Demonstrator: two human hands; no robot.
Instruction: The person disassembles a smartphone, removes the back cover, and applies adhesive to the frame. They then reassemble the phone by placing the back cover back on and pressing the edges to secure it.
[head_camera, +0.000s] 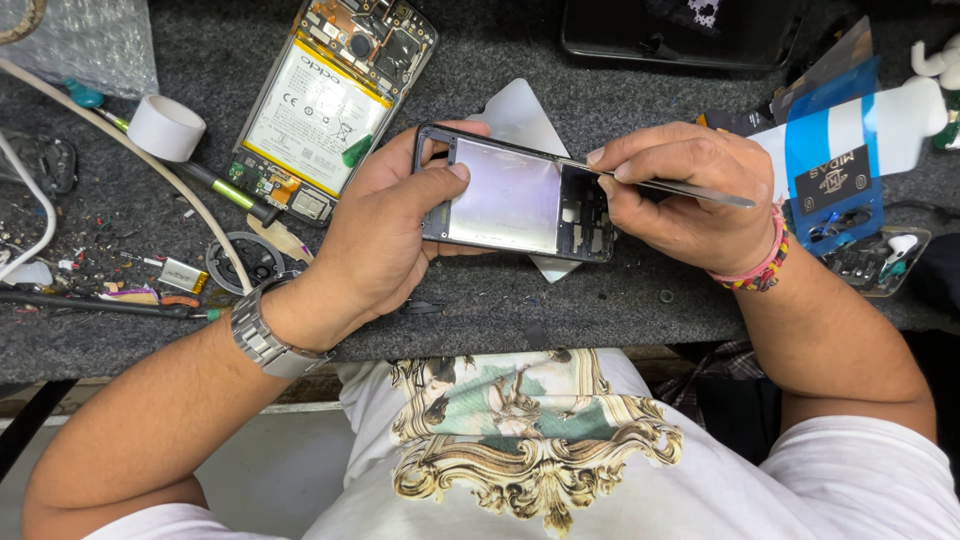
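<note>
Phone frame (515, 195), just right of opened phone (330, 100): judged light, thin, fragile; best held by edges. Left hand (385, 235) clamped on frame's left end. Right hand (690, 195) pinched on metal pry tool (665, 186), tip at frame's top edge.

1. A dark grey felt-covered workbench (560, 300) fills the upper part of the view.
2. Below the workbench edge, a pale floor (270, 470) is visible.
3. The light on the workbench is even and bright.

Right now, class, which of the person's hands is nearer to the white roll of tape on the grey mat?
Left. The left hand lies right of the white roll of tape, holding a black phone frame; the right hand is beyond the frame, farther right.
</note>
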